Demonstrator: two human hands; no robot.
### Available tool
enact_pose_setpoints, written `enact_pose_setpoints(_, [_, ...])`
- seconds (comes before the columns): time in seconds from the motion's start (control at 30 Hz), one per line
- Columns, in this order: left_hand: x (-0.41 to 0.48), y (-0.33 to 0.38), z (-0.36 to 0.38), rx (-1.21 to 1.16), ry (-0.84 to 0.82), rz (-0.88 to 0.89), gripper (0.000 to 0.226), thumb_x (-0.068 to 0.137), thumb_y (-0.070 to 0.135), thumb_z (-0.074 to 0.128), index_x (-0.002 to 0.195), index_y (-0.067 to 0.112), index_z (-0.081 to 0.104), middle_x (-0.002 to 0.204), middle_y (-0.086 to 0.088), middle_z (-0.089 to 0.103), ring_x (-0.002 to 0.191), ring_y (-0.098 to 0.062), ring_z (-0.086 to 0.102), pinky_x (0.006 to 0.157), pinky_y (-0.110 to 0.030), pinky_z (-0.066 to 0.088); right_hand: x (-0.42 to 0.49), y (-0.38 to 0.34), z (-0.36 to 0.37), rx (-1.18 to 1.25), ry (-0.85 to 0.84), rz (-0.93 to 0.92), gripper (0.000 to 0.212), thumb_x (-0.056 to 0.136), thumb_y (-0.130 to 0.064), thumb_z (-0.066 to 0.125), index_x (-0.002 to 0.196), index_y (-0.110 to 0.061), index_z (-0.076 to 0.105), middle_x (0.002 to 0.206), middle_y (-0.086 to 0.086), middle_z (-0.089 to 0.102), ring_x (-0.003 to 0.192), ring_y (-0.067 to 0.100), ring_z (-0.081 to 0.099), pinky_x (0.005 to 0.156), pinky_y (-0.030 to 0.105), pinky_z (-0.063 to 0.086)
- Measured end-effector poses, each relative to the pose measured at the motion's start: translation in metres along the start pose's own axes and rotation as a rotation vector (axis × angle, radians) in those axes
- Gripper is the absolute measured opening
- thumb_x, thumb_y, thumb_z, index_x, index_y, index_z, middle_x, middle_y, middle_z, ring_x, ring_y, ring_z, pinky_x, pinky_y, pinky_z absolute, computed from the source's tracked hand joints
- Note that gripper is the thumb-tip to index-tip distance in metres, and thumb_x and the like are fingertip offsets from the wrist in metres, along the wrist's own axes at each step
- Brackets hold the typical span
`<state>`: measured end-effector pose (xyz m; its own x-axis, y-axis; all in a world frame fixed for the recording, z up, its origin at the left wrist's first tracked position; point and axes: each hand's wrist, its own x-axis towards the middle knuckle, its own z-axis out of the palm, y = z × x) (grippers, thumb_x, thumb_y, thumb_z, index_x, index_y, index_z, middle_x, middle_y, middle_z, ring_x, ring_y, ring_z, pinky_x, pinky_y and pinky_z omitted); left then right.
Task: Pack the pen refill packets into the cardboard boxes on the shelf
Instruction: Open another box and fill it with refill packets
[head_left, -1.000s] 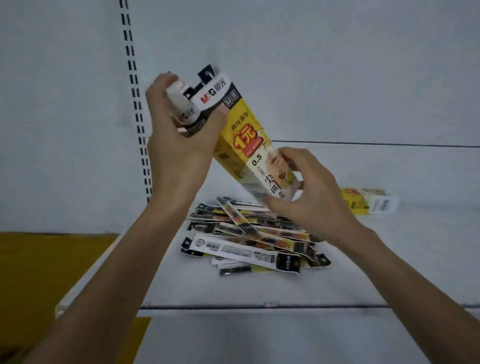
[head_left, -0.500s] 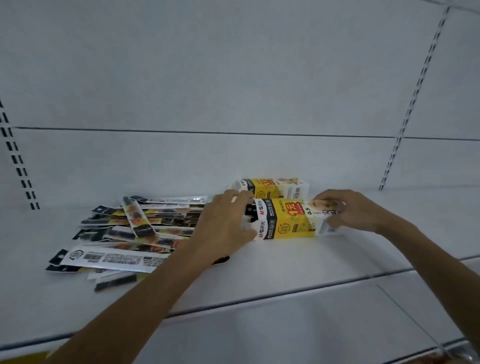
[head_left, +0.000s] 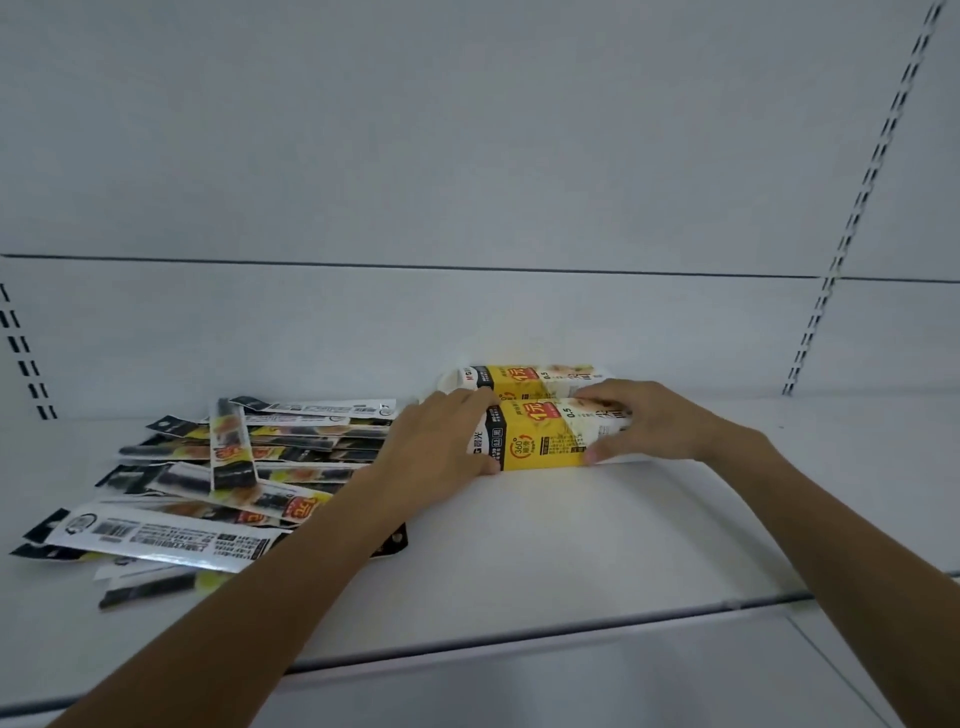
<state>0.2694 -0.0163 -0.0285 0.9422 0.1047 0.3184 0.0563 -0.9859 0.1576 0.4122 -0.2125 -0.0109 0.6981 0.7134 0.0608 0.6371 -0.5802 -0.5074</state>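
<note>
A yellow and white cardboard box (head_left: 545, 434) lies on its side on the white shelf (head_left: 519, 545). My left hand (head_left: 441, 447) grips its left end and my right hand (head_left: 644, 421) grips its right end. Directly behind it, against the back wall, lies a second box (head_left: 524, 375) of the same kind; the two touch. To the left, a loose pile of several pen refill packets (head_left: 234, 467) is spread flat on the shelf, partly hidden by my left forearm.
The shelf's front edge (head_left: 519, 639) runs across the lower view. Slotted uprights stand at the far left (head_left: 26, 358) and the right (head_left: 857, 208) of the white back wall.
A second ago both hands held the box tilted up in the air. It has come down flat onto the shelf and slid back against the second box.
</note>
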Motion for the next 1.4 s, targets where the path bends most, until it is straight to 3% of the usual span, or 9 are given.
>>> enact_pose_setpoints(0.1, [0.003, -0.001, -0.002, 0.005, -0.026, 0.004, 0.066, 0.081, 0.045, 0.061, 0.136, 0.028, 0.029, 0.137, 0.004, 0.042, 0.121, -0.017, 0.04, 0.096, -0.035, 0.032, 0.002, -0.004, -0.008, 0.067, -0.072, 0.002, 0.055, 0.07, -0.048, 0.073, 0.12, -0.035, 0.056, 0.115, -0.015, 0.055, 0.105, 0.006, 0.052, 0.088, 0.021, 0.038])
enact_pose_setpoints(0.23, [0.005, 0.0, -0.001, 0.041, 0.068, 0.103, 0.068, 0.08, 0.044, 0.059, 0.138, 0.027, 0.028, 0.143, 0.003, 0.034, 0.13, -0.015, 0.027, 0.105, -0.031, 0.021, 0.02, -0.008, -0.018, 0.211, 0.28, -0.072, 0.027, 0.084, -0.047, 0.06, 0.104, -0.03, 0.065, 0.11, -0.017, 0.059, 0.105, 0.005, 0.051, 0.087, 0.023, 0.032])
enact_pose_setpoints(0.4, [0.0, 0.011, -0.001, 0.038, 0.152, 0.262, 0.05, 0.082, 0.041, 0.054, 0.128, 0.024, 0.048, 0.133, 0.001, 0.047, 0.124, -0.018, 0.037, 0.101, -0.032, 0.026, 0.054, -0.01, -0.009, 0.028, 0.176, -0.119, 0.043, 0.079, -0.024, 0.072, 0.119, -0.021, 0.058, 0.119, -0.009, 0.052, 0.108, 0.006, 0.048, 0.08, 0.013, 0.038])
enact_pose_setpoints(0.5, [-0.008, 0.009, -0.001, 0.007, 0.14, 0.278, 0.047, 0.077, 0.04, 0.05, 0.121, 0.023, 0.056, 0.124, 0.002, 0.055, 0.117, -0.018, 0.046, 0.096, -0.033, 0.032, 0.068, -0.013, -0.003, -0.048, 0.114, -0.115, 0.048, 0.079, -0.027, 0.072, 0.124, -0.019, 0.054, 0.123, -0.001, 0.056, 0.113, 0.015, 0.053, 0.097, 0.031, 0.043])
enact_pose_setpoints(0.63, [-0.015, 0.003, -0.001, -0.016, 0.113, 0.28, 0.048, 0.077, 0.04, 0.051, 0.122, 0.024, 0.055, 0.128, 0.003, 0.052, 0.121, -0.016, 0.042, 0.098, -0.03, 0.028, 0.079, -0.02, -0.005, -0.246, 0.059, -0.08, 0.046, 0.079, -0.038, 0.069, 0.121, -0.022, 0.058, 0.115, -0.001, 0.057, 0.104, 0.014, 0.051, 0.098, 0.043, 0.043])
enact_pose_setpoints(0.87, [-0.025, -0.004, -0.006, -0.066, 0.183, 0.258, 0.047, 0.077, 0.037, 0.053, 0.12, 0.02, 0.056, 0.13, -0.002, 0.05, 0.122, -0.018, 0.042, 0.1, -0.035, 0.032, 0.066, -0.025, -0.005, -0.027, 0.141, -0.075, 0.042, 0.07, -0.024, 0.078, 0.103, -0.025, 0.052, 0.115, 0.003, 0.057, 0.098, 0.021, 0.059, 0.08, 0.032, 0.049])
enact_pose_setpoints(1.07, [-0.036, -0.012, -0.027, -0.219, 0.307, 0.069, 0.056, 0.085, 0.031, 0.059, 0.136, 0.027, 0.035, 0.136, 0.003, 0.042, 0.125, -0.014, 0.036, 0.101, -0.028, 0.029, 0.036, -0.074, -0.013, 0.1, 0.399, -0.246, 0.056, 0.068, -0.018, 0.081, 0.111, -0.015, 0.045, 0.106, -0.002, 0.053, 0.093, 0.014, 0.053, 0.066, 0.013, 0.043])
enact_pose_setpoints(1.23, [-0.05, -0.018, -0.058, -0.608, 0.54, -0.118, 0.082, 0.082, 0.035, 0.063, 0.141, 0.037, 0.006, 0.136, -0.004, 0.041, 0.113, -0.014, 0.049, 0.092, -0.033, 0.043, 0.017, -0.135, 0.016, 0.115, 0.502, -0.445, 0.065, 0.066, -0.032, 0.08, 0.122, -0.019, 0.05, 0.107, 0.002, 0.052, 0.095, 0.01, 0.05, 0.075, 0.015, 0.04])
enact_pose_setpoints(1.4, [-0.081, -0.042, -0.091, -0.727, 0.74, -0.201, 0.08, 0.082, 0.034, 0.064, 0.138, 0.038, 0.007, 0.113, 0.005, 0.055, 0.088, -0.005, 0.062, 0.07, -0.016, 0.049, 0.005, -0.206, 0.063, 0.185, 0.494, -0.585, 0.062, 0.068, -0.048, 0.075, 0.117, -0.018, 0.051, 0.1, -0.005, 0.047, 0.083, -0.002, 0.047, 0.066, 0.015, 0.04])
